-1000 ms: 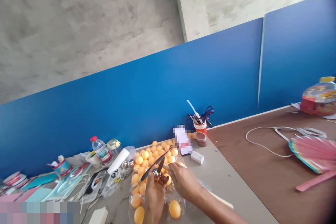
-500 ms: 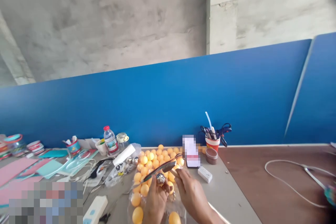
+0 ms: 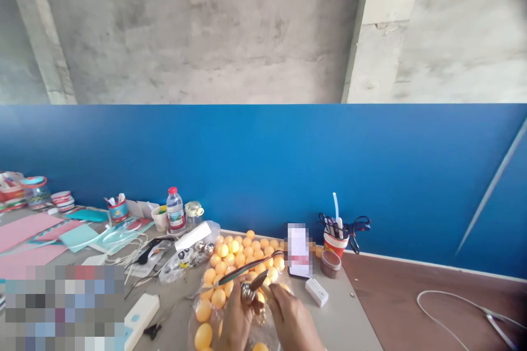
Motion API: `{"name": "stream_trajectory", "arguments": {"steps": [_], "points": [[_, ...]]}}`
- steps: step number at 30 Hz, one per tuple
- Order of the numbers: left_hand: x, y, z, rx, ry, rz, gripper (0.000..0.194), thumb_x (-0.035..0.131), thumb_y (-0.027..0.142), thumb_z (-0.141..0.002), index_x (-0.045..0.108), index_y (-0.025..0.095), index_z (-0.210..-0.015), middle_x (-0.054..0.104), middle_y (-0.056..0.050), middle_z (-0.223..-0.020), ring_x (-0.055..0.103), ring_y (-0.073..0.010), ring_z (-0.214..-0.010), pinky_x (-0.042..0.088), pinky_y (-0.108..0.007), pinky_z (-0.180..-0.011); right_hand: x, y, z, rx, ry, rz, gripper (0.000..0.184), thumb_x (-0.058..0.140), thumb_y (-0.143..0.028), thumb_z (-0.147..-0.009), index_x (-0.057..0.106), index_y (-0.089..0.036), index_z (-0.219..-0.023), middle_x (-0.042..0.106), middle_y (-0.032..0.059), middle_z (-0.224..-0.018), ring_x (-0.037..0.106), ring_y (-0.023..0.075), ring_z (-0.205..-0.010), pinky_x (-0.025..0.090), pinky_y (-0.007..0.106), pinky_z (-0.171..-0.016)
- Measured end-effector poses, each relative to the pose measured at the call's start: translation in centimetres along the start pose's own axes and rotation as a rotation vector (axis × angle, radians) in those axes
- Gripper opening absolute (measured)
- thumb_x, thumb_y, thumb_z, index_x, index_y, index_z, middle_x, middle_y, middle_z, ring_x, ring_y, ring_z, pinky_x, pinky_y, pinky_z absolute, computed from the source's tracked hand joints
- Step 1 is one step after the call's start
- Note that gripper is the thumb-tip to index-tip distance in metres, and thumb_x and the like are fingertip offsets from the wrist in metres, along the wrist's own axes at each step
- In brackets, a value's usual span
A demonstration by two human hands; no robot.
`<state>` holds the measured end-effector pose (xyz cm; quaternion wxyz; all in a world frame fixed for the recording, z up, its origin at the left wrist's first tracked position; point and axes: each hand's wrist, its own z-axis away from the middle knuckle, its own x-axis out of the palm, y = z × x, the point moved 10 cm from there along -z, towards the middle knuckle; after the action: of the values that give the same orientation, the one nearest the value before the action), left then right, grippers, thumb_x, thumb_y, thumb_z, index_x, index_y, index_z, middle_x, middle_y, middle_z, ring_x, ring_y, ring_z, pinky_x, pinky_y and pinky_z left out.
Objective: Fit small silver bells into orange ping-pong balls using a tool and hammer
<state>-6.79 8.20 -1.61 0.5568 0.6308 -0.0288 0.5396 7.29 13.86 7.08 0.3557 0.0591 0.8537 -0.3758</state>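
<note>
My left hand (image 3: 235, 318) is closed round a shiny silver ball (image 3: 247, 292), which shows above the fingers. In my right hand (image 3: 294, 315) is a small tool with a dark flat blade (image 3: 259, 279) and a pale handle, much like a knife. Its blade lies against or just over the top of the ball; contact is hard to make out. Beyond both hands a dark, curved strip (image 3: 247, 267) crosses over orange balls (image 3: 218, 299) in a clear plastic bag or tray. Small gold-coloured bits (image 3: 262, 318) show between the hands.
To the left are a white power strip (image 3: 142, 315), crumpled plastic (image 3: 175, 269), a water bottle (image 3: 175, 211) and coloured sheets. At the right stand a phone (image 3: 300, 252), a white box (image 3: 317, 291), a lidded brown tub (image 3: 330, 263) and a cup of tools (image 3: 335, 244). A blue partition (image 3: 255, 170) runs behind.
The camera view has levelled and shifted. The blade has swung from lying nearly flat above the ball to slanting down onto it. Both hands keep their hold.
</note>
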Motion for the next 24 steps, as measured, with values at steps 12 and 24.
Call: {"name": "stream_trajectory", "arguments": {"steps": [12,24], "points": [[-0.1,-1.1,-0.4,-0.032,-0.059,0.055,0.044,0.091,0.056,-0.060,0.071,0.019,-0.075,0.061,-0.003,-0.054,0.055,-0.0180,-0.049,0.046,-0.032,-0.053,0.4,1.5,0.5,0.086,0.019,-0.137,0.061,0.030,-0.065,-0.102,0.076,-0.025,-0.097,0.078,0.0147,-0.086,0.074,0.0274,-0.073,0.056,0.031,-0.066],[0.9,-0.9,0.4,-0.135,-0.046,0.137,0.036,0.086,0.047,-0.073,0.069,0.015,-0.077,0.060,0.000,-0.054,0.046,-0.0102,-0.040,0.041,-0.026,-0.045,1.5,1.9,0.0,0.099,-0.071,-0.189,0.056,0.039,-0.064,-0.100,0.076,-0.022,-0.107,0.078,0.0173,-0.098,0.075,0.0287,-0.087,0.058,0.031,-0.072]]}}
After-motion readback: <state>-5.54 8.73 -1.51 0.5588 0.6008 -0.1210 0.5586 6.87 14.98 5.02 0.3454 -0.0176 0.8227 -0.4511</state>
